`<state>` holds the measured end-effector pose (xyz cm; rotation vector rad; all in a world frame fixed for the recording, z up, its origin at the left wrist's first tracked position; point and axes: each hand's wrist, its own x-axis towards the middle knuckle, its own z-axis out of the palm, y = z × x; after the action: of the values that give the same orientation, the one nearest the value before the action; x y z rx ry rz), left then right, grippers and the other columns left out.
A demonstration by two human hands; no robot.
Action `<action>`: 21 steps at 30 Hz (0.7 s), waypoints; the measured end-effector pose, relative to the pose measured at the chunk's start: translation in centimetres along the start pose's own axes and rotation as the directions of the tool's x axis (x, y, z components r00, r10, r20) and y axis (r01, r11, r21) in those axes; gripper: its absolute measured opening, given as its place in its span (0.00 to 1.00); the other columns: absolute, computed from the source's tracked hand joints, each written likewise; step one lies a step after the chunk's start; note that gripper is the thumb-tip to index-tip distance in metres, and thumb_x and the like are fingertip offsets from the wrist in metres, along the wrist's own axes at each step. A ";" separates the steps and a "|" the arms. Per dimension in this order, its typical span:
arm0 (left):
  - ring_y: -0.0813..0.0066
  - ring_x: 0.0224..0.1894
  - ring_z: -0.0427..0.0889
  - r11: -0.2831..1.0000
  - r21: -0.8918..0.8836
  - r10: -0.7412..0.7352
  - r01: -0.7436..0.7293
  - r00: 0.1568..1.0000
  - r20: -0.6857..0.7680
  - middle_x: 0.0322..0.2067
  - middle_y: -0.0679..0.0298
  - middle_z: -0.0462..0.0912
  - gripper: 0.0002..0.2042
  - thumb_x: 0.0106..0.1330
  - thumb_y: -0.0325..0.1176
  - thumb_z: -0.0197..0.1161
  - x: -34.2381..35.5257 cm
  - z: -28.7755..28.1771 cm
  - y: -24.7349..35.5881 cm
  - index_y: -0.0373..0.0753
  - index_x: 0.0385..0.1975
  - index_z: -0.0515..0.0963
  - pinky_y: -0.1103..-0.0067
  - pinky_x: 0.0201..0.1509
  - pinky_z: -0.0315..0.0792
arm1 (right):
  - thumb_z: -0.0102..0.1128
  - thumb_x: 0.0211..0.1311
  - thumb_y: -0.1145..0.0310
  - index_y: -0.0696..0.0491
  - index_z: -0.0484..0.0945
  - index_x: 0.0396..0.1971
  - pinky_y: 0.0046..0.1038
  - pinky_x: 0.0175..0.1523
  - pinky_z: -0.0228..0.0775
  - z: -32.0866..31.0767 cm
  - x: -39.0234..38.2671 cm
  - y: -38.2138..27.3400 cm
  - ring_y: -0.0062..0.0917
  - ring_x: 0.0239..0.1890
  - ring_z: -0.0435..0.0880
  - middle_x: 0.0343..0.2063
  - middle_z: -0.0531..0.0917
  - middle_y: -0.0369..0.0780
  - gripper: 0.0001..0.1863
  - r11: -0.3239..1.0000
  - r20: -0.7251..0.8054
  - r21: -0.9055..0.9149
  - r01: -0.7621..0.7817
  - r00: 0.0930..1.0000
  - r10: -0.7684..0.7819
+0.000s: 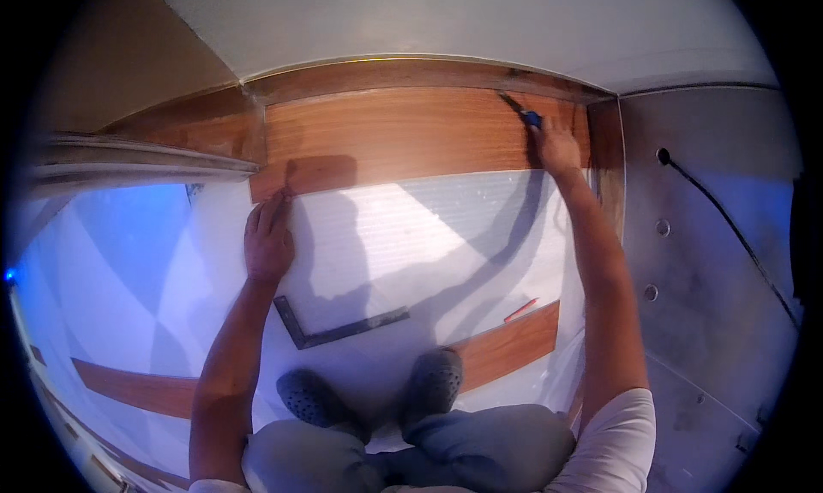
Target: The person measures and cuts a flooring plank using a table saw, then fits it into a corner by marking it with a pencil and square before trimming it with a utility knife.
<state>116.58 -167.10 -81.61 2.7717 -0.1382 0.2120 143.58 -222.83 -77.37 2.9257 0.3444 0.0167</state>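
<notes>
Floor work, seen from above; the person crouches, both feet in dark perforated clogs (377, 394) at the near edge. A wood-grain plank (403, 137) lies on the white underlay (446, 236) at the far side of the room, tight along the wall base. Left hand (268, 236) rests flat at the plank's near left corner, fingers extended and pressing down, not gripping anything. Right hand (557, 146) is at the plank's far right end, fingers closed around a small blue-handled tool (530, 116) whose tip sits at the seam between plank and wall; the blade itself is too small to identify. A dark framing square (334, 326) lies on the underlay near the feet, untouched. A red pencil (520, 309) lies just beside a second plank piece (506, 349) to the near right; another plank strip (137, 388) lies near left. Judgement: early stage. Only the one row against the far wall appears laid, the rest of the underlay is uncovered, and the loose pieces are not yet fitted. A grey panel (703, 261) with a black cable closes the right side.
</notes>
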 end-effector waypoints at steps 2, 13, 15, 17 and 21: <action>0.49 0.66 0.74 0.999 -0.017 -0.029 0.029 1.000 0.010 0.67 0.55 0.75 0.32 0.55 0.20 0.60 -0.2 0.0 -0.2 0.38 0.66 0.78 0.59 0.72 0.70 | 0.53 0.79 0.51 0.55 0.75 0.46 0.50 0.50 0.79 -0.4 -1.3 2.3 0.50 0.49 0.84 0.44 0.84 0.51 0.19 0.997 -0.024 -0.014 -0.072 0.997 0.072; 0.49 0.65 0.75 1.000 -0.027 -0.002 0.001 0.999 -0.045 0.64 0.54 0.77 0.31 0.54 0.21 0.62 -0.1 -0.1 -0.1 0.37 0.64 0.78 0.59 0.70 0.71 | 0.58 0.74 0.52 0.56 0.78 0.50 0.48 0.58 0.76 -5.7 0.6 -28.1 0.48 0.52 0.84 0.47 0.84 0.52 0.21 0.737 -0.104 0.469 0.486 0.859 -0.501; 0.49 0.67 0.74 1.000 -0.016 -0.003 0.002 0.998 -0.056 0.64 0.55 0.77 0.31 0.53 0.21 0.62 -0.5 -0.4 -0.4 0.37 0.64 0.78 0.60 0.72 0.70 | 0.54 0.77 0.51 0.56 0.78 0.49 0.48 0.58 0.77 -7.0 2.1 -33.6 0.48 0.53 0.84 0.47 0.84 0.51 0.21 0.708 -0.057 0.483 0.516 0.825 -0.562; 0.49 0.68 0.73 1.000 -0.017 0.023 -0.024 0.997 -0.073 0.64 0.55 0.77 0.31 0.53 0.21 0.62 -0.2 -0.3 -0.3 0.37 0.63 0.79 0.60 0.73 0.70 | 0.55 0.76 0.49 0.55 0.77 0.47 0.45 0.50 0.81 -6.7 3.4 -36.0 0.45 0.47 0.87 0.43 0.85 0.50 0.21 0.765 -0.096 0.388 0.514 0.848 -0.521; 0.50 0.68 0.73 0.998 -0.045 0.029 -0.032 0.997 -0.075 0.63 0.55 0.77 0.30 0.54 0.21 0.61 0.1 -0.1 -0.2 0.37 0.62 0.80 0.60 0.74 0.68 | 0.54 0.77 0.48 0.54 0.75 0.45 0.45 0.46 0.83 -4.5 5.0 -33.5 0.46 0.42 0.89 0.40 0.85 0.51 0.21 0.819 -0.184 0.345 0.458 0.889 -0.420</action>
<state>116.71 -166.86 -81.55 2.7126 -0.1644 0.3147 140.68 -188.89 -79.53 3.1394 1.1590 0.0324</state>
